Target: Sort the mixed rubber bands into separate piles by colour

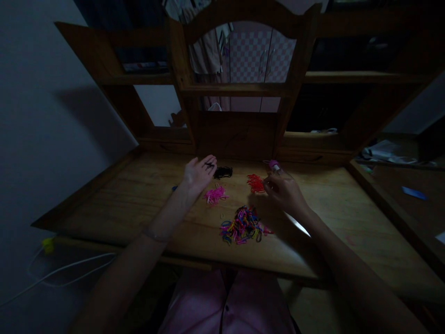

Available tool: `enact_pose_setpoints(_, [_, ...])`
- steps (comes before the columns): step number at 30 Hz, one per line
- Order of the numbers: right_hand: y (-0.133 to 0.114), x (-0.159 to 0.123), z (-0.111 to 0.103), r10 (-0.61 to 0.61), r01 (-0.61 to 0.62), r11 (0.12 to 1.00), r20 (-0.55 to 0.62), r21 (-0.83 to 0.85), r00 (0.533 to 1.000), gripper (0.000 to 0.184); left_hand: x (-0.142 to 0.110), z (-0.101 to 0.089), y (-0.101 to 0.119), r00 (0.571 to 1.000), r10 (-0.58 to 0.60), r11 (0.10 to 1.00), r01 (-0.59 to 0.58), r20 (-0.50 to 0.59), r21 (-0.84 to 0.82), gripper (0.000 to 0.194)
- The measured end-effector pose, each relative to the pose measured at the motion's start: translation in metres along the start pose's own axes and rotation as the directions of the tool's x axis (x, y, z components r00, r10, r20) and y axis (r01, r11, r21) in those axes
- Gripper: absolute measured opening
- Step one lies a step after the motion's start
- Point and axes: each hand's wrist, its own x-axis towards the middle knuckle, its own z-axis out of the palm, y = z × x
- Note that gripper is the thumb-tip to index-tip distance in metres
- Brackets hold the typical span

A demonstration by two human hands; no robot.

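Note:
My left hand (pixel 200 174) is turned palm up with its fingers stretched out. A few black rubber bands (pixel 209 164) lie across those fingers. Just right of it sits a pile of black rubber bands (pixel 223 172), and below is a pile of pink rubber bands (pixel 216 195). My right hand (pixel 285 189) is at the right edge of a pile of red rubber bands (pixel 255 183). Its fingertips are closed together; whatever is between them is too small and dark to make out. Nearer to me lies a mixed heap of coloured rubber bands (pixel 242 226).
A small purple-topped object (pixel 274 164) stands behind my right hand. One pale band (pixel 222 216) lies apart left of the mixed heap. The wooden desk (pixel 139 199) has a shelf unit (pixel 239 89) along its back. A white cable (pixel 76 270) hangs at the left.

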Motion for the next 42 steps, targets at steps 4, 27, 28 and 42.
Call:
enact_pose_setpoints(4, [0.002, 0.000, 0.000, -0.001, 0.001, 1.000, 0.001, -0.018, 1.000, 0.017, 0.019, -0.004, -0.005, 1.000, -0.011, 0.985, 0.011, 0.003, 0.170, 0.053])
enact_pose_setpoints(27, [0.004, -0.002, 0.009, -0.004, 0.004, 1.000, 0.070, 0.003, 0.998, 0.016, 0.022, -0.033, -0.002, 0.937, 0.202, -0.202, -0.244, 0.284, 0.949, 0.039])
enact_pose_setpoints(28, [0.005, -0.002, 0.009, -0.003, 0.003, 1.000, 0.069, 0.005, 0.998, 0.016, 0.026, -0.032, -0.004, 0.935, 0.199, -0.228, -0.246, 0.293, 0.942, 0.040])
enact_pose_setpoints(42, [-0.002, 0.000, 0.002, -0.035, 0.036, 0.999, 0.024, -0.034, 0.999, 0.017, 0.057, -0.022, -0.014, 0.921, 0.160, -0.302, -0.297, 0.355, 0.906, 0.030])
